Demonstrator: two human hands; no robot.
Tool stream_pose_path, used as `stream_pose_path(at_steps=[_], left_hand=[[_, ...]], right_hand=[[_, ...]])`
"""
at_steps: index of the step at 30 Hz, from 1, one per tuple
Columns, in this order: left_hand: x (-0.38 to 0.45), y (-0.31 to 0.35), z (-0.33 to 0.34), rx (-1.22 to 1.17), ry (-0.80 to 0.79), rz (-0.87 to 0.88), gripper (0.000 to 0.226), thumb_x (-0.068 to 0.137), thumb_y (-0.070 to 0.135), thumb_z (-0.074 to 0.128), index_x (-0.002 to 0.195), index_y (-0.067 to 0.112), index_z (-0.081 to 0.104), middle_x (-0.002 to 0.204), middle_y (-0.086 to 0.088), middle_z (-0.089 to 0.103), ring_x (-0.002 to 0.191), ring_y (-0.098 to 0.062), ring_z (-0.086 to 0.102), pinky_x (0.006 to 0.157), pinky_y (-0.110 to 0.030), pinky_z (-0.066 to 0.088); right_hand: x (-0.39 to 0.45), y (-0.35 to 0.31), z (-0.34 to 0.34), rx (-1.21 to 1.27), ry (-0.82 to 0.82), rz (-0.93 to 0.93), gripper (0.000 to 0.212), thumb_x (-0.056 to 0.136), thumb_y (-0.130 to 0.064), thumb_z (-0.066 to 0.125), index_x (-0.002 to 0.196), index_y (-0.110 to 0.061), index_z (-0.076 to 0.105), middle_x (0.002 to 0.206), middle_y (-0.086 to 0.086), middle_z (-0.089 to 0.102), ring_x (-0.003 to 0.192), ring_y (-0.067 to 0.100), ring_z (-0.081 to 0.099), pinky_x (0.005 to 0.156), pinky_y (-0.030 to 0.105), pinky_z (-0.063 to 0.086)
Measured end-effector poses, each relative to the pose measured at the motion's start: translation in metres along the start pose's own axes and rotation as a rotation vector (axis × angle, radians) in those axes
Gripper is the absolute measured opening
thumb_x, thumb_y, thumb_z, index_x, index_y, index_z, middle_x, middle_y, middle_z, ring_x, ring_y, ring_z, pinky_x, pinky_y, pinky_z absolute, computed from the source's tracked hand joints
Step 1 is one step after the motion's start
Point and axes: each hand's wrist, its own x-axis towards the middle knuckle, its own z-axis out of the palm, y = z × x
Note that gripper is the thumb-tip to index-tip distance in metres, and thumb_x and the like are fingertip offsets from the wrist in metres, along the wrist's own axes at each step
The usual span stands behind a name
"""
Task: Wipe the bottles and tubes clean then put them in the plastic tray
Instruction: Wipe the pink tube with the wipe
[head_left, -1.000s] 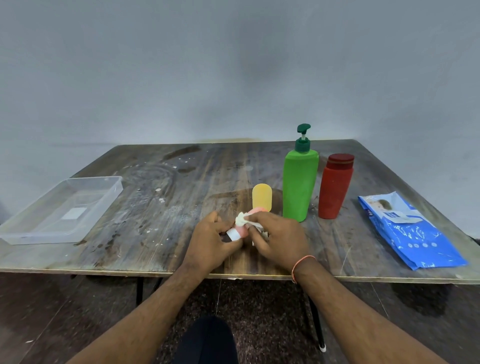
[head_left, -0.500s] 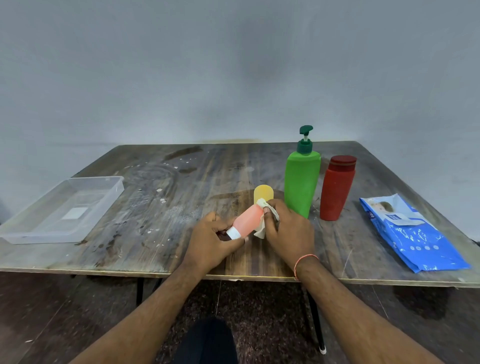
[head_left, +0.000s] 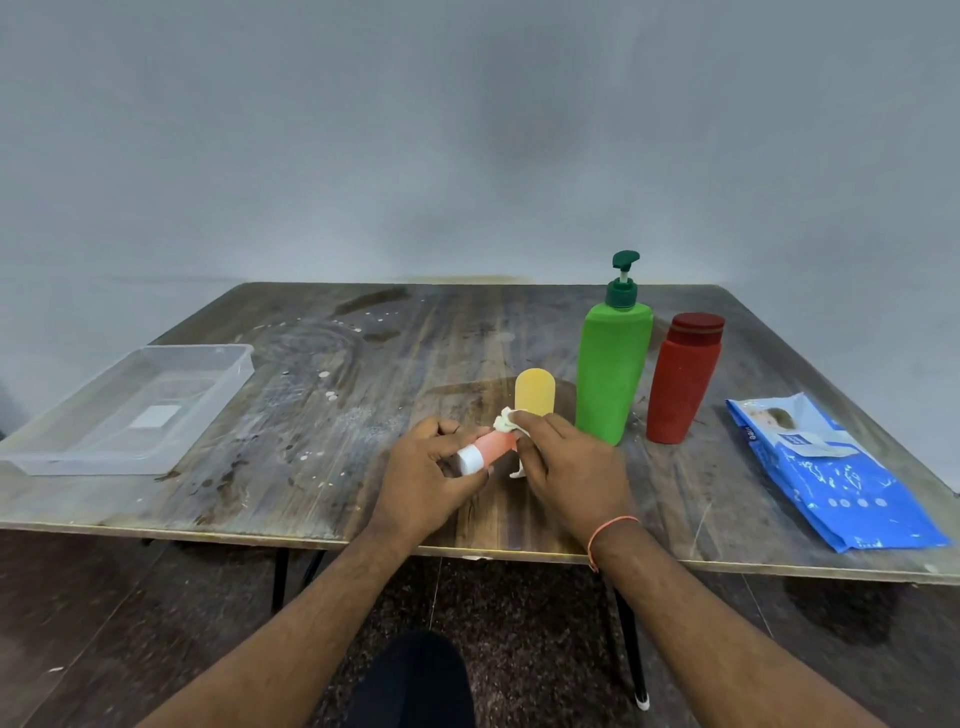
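My left hand (head_left: 423, 475) grips a small pink tube (head_left: 493, 446) by its white cap end, above the table's front edge. My right hand (head_left: 569, 470) presses a crumpled white wipe (head_left: 508, 422) around the tube's far end, which is hidden. Just behind the hands stands a yellow tube (head_left: 535, 389). To its right stand a tall green pump bottle (head_left: 612, 371) and a red bottle (head_left: 681, 382). A clear plastic tray (head_left: 67, 451) with nothing in it lies at the table's left edge.
A blue pack of wet wipes (head_left: 836, 480) lies at the right side of the worn wooden table (head_left: 311, 415). The floor and a dark knee show below the table's front edge.
The right hand with the wipe slid up along the pink tube and has come partway back over its far end. The left hand has kept its hold on the cap end.
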Motion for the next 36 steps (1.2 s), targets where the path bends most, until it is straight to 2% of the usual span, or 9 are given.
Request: stream_pose_path(at_steps=[2, 6, 13, 17, 21, 28, 31, 34, 36], left_hand=[[-0.001, 0.002, -0.001, -0.003, 0.003, 0.02, 0.049, 0.076, 0.022, 0.093, 0.123, 0.024, 0.079, 0.094, 0.008, 0.064, 0.086, -0.009, 0.062, 0.066, -0.009, 0.044], [-0.001, 0.008, -0.002, -0.002, 0.013, 0.044, 0.037, 0.079, 0.028, 0.092, 0.113, 0.022, 0.082, 0.088, 0.012, 0.064, 0.083, -0.006, 0.062, 0.063, -0.008, 0.042], [0.001, 0.003, -0.002, -0.037, -0.028, 0.007, 0.027, 0.074, 0.012, 0.09, 0.096, 0.025, 0.083, 0.084, 0.014, 0.064, 0.077, -0.004, 0.064, 0.063, -0.009, 0.042], [0.002, 0.001, -0.003, -0.088, -0.05, -0.054, 0.05, 0.072, 0.003, 0.087, 0.114, 0.029, 0.082, 0.087, 0.009, 0.062, 0.081, -0.003, 0.064, 0.069, -0.008, 0.044], [0.003, -0.003, -0.002, -0.137, -0.018, -0.086, 0.061, 0.071, 0.014, 0.093, 0.12, 0.045, 0.074, 0.093, 0.005, 0.064, 0.083, -0.005, 0.067, 0.07, -0.012, 0.049], [0.004, 0.0, -0.001, -0.077, -0.054, -0.086, 0.057, 0.073, 0.007, 0.089, 0.122, 0.032, 0.079, 0.08, 0.009, 0.05, 0.069, -0.001, 0.055, 0.062, -0.011, 0.041], [0.004, 0.001, -0.001, -0.094, -0.043, -0.087, 0.055, 0.074, 0.008, 0.089, 0.121, 0.034, 0.079, 0.081, 0.006, 0.053, 0.07, -0.003, 0.056, 0.063, -0.011, 0.043], [0.004, -0.002, -0.001, -0.109, -0.022, -0.1, 0.054, 0.074, 0.016, 0.089, 0.122, 0.038, 0.078, 0.085, -0.004, 0.058, 0.07, -0.009, 0.058, 0.065, -0.018, 0.047], [0.005, -0.004, -0.001, -0.123, 0.003, -0.107, 0.053, 0.071, 0.03, 0.088, 0.121, 0.043, 0.077, 0.086, -0.005, 0.059, 0.073, -0.015, 0.062, 0.067, -0.026, 0.053]], right_hand=[[-0.001, -0.002, -0.002, 0.003, 0.004, -0.059, 0.031, 0.1, -0.03, 0.062, 0.131, -0.03, 0.067, 0.1, -0.006, 0.07, 0.068, 0.024, 0.066, 0.051, 0.036, 0.048], [-0.002, -0.005, -0.002, 0.038, -0.049, -0.122, 0.035, 0.101, -0.031, 0.056, 0.135, -0.033, 0.066, 0.104, -0.009, 0.07, 0.072, 0.022, 0.065, 0.053, 0.037, 0.05], [-0.003, -0.013, 0.001, 0.13, -0.034, -0.261, 0.033, 0.097, -0.026, 0.066, 0.13, -0.031, 0.07, 0.105, -0.009, 0.072, 0.079, 0.019, 0.066, 0.058, 0.034, 0.05], [-0.004, -0.022, 0.001, 0.249, -0.097, -0.27, 0.028, 0.1, -0.028, 0.067, 0.127, -0.03, 0.071, 0.106, -0.01, 0.073, 0.085, 0.017, 0.068, 0.064, 0.033, 0.051], [-0.005, -0.024, -0.002, 0.298, -0.114, -0.291, 0.023, 0.098, -0.025, 0.071, 0.12, -0.028, 0.074, 0.102, -0.011, 0.074, 0.084, 0.012, 0.066, 0.065, 0.027, 0.048], [-0.004, -0.02, 0.003, 0.207, -0.026, -0.155, 0.024, 0.096, -0.026, 0.074, 0.119, -0.031, 0.074, 0.104, -0.012, 0.076, 0.084, 0.014, 0.069, 0.063, 0.032, 0.052], [-0.004, -0.02, 0.004, 0.197, -0.024, -0.133, 0.026, 0.095, -0.027, 0.075, 0.121, -0.032, 0.074, 0.107, -0.013, 0.076, 0.085, 0.012, 0.069, 0.064, 0.031, 0.051], [-0.005, -0.019, 0.004, 0.24, -0.027, -0.14, 0.021, 0.096, -0.03, 0.072, 0.117, -0.03, 0.075, 0.104, -0.013, 0.077, 0.082, 0.012, 0.069, 0.064, 0.031, 0.051], [-0.006, -0.018, 0.003, 0.265, -0.047, -0.152, 0.018, 0.094, -0.032, 0.071, 0.111, -0.028, 0.076, 0.101, -0.012, 0.077, 0.082, 0.014, 0.07, 0.063, 0.032, 0.053]])
